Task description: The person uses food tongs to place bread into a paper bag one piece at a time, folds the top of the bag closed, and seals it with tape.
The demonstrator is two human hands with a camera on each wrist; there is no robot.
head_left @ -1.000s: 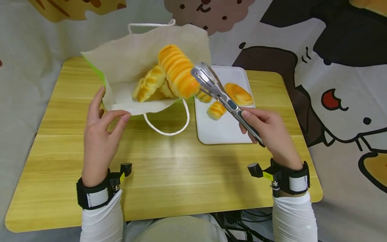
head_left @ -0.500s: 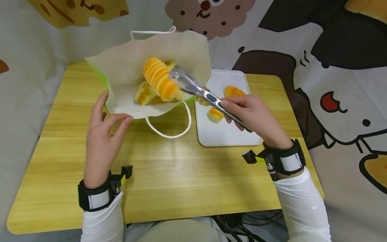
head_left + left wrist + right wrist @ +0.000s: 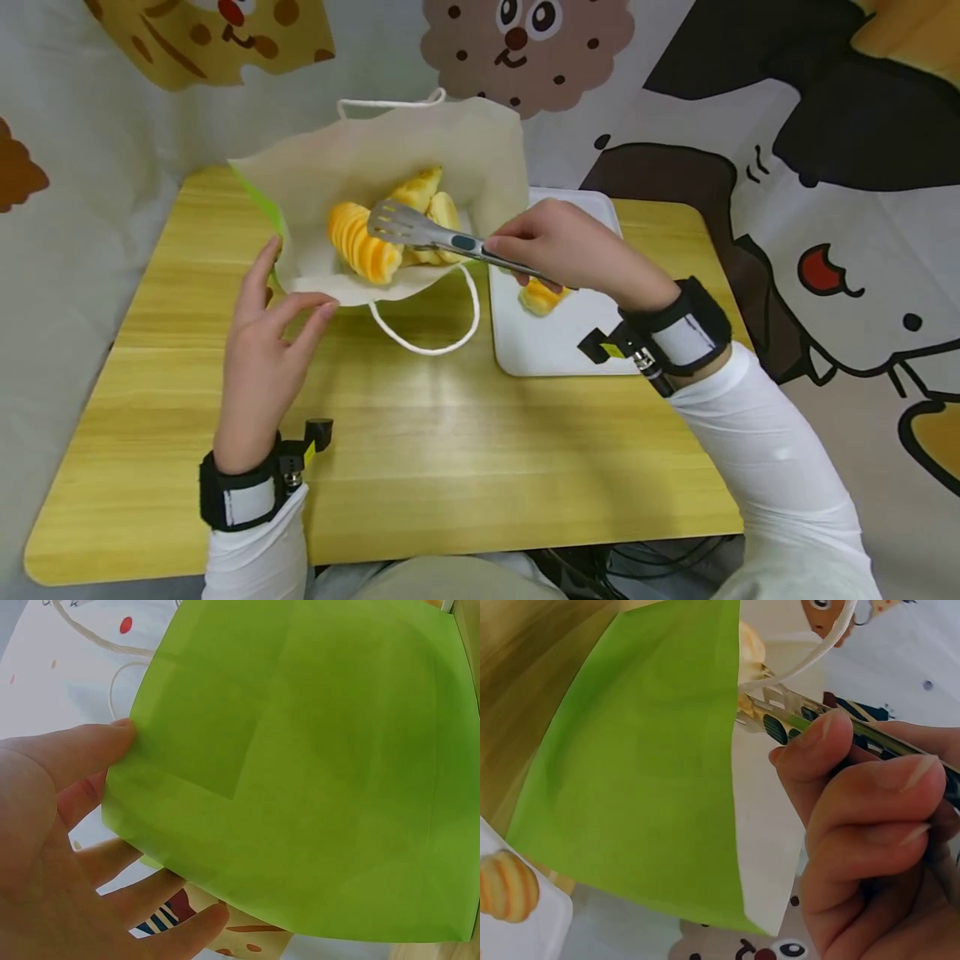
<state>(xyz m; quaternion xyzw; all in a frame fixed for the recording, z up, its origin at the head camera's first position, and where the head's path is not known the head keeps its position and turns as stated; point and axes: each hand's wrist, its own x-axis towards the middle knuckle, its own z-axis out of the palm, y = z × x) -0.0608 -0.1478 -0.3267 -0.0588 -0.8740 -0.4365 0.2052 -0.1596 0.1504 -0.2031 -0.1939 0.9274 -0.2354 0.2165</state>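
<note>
Head view, yellow table, cartoon backdrop, right hand gripping tongs, left hand apparently pinching bag

Right of the bag, your right hand hides part of the tray; inside the bag, your tongs cover some bread.

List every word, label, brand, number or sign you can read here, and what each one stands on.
None can be read for certain.
Patterned cloth: letter-like marks at the top edge of the left wrist view, cut off.
Yellow tags on the wrist cameras: any print is too small.
Bag, tongs, tray: no text visible.
</note>
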